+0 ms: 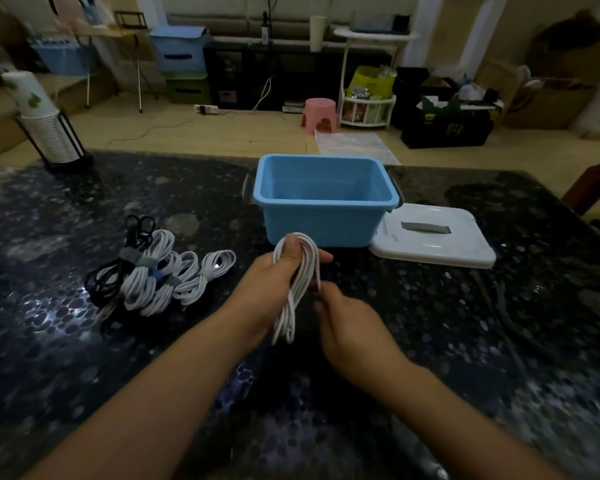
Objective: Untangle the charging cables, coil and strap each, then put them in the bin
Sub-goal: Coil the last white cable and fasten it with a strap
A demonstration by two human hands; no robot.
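Note:
My left hand (274,271) grips a coiled white cable (297,289) around its middle, holding the long loops upright above the dark table. My right hand (347,323) is just right of the coil and pinches it at its middle; what lies between those fingertips is hidden. The blue bin (326,199) stands open right behind the hands, with nothing visible inside. To the left lies a row of strapped coils (163,271), several white and one black, side by side on the table.
The bin's white lid (433,239) lies flat on the table right of the bin. A stack of paper cups in a black stand (49,133) sits at the far left corner. The dark speckled table (465,341) stretches all round; a wooden chair back shows at the right edge.

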